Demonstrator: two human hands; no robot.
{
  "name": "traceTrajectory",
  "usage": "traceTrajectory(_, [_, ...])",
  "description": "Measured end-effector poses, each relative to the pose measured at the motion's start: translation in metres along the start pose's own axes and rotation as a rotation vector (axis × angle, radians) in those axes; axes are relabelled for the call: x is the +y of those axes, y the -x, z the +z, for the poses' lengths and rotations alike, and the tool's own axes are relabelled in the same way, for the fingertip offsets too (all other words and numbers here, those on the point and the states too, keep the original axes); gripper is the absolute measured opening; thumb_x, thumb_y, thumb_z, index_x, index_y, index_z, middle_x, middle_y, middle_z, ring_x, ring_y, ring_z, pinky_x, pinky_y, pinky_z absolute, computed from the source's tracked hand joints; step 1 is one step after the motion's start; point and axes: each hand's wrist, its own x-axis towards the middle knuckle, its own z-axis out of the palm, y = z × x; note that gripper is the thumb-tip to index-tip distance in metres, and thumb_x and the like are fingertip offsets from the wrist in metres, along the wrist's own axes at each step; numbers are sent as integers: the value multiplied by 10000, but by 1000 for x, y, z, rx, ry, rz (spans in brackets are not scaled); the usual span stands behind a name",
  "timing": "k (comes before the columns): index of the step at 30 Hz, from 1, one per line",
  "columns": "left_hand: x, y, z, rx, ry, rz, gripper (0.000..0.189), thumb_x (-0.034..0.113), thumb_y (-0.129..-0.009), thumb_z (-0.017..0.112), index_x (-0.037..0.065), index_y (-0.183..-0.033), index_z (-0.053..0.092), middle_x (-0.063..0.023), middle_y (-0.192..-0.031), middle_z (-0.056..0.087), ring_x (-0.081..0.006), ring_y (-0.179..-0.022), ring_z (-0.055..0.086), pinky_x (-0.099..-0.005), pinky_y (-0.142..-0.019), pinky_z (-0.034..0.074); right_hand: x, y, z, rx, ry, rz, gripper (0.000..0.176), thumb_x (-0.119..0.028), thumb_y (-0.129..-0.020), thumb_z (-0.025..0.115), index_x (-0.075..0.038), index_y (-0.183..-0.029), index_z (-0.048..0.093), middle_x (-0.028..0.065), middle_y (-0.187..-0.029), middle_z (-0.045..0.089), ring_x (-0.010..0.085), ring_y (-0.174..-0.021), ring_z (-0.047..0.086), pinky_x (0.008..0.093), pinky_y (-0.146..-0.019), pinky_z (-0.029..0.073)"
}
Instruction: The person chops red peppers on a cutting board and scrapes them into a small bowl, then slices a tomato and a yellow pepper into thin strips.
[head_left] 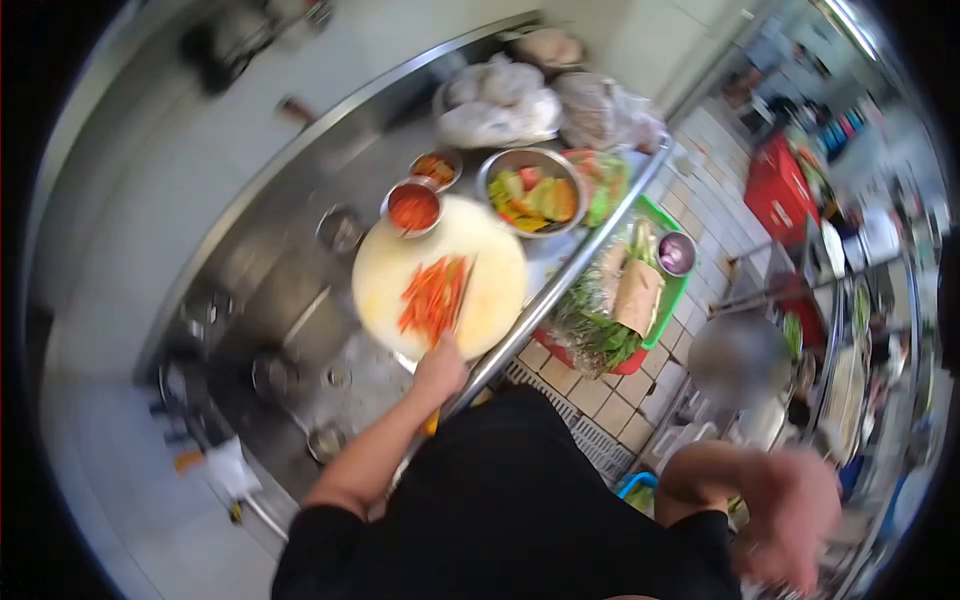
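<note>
My left hand point(440, 370) is closed around the handle of a knife point(464, 298) at the near edge of a round white cutting board point(495, 240). The blade lies along the right side of a pile of orange-red vegetable strips point(428, 297). At the board's far edge stands a metal bowl of chopped red pieces point(413, 208). Held out to the right, away from the counter, my right hand point(795, 515) is smeared by motion. Its fingers are not clear.
Beyond the board are a bowl of mixed cut vegetables point(532, 192), a small bowl of orange pieces point(436, 168) and plastic bags point(500, 105). A green crate point(663, 318) with leafy greens and a bowl of onions point(677, 254) stands by the counter's metal edge point(540, 305). Shelving lines the right.
</note>
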Motion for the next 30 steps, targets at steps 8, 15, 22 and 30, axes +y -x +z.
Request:
traceTrajectory(8, [5,-2,-2,-86,-41,-25,352,106,-893,491,-26,-1203,389,-307,-1055,663,-415,-1025,666,-482,-892,523,-101,-89,34,-627,-368,-576,212,53,-830,564,19,-1009,674,58,-1129,641,180,-1051,603,308,-758,535])
traceTrajectory(15, [11,4,-8,-92,-60,-29,369,108,-881,505,-18,-1211,399,-311,-1065,656,-444,-1019,652,-504,-895,515,-95,-93,33,-700,-279,-579,128,-68,-806,557,-40,-718,645,3,-548,572,152,-1260,438,325,-792,429])
traceTrajectory(22, [15,8,-11,-57,-95,-58,477,124,-842,542,-30,-1264,382,-349,-1062,636,-483,-1032,625,-527,-902,495,-129,-99,24,-621,-95,-695,173,31,-810,535,29,-868,698,44,-732,655,88,-643,585,244,-643,427])
traceTrajectory(30, [14,-9,-2,-84,-209,-72,611,77,-840,529,-29,-1392,290,-350,-1160,610,-470,-1086,612,-501,-964,464,-161,-69,12,-566,67,-883,389,103,-852,475,17,-1199,629,184,-1314,568,226,-837,698,260,-619,544])
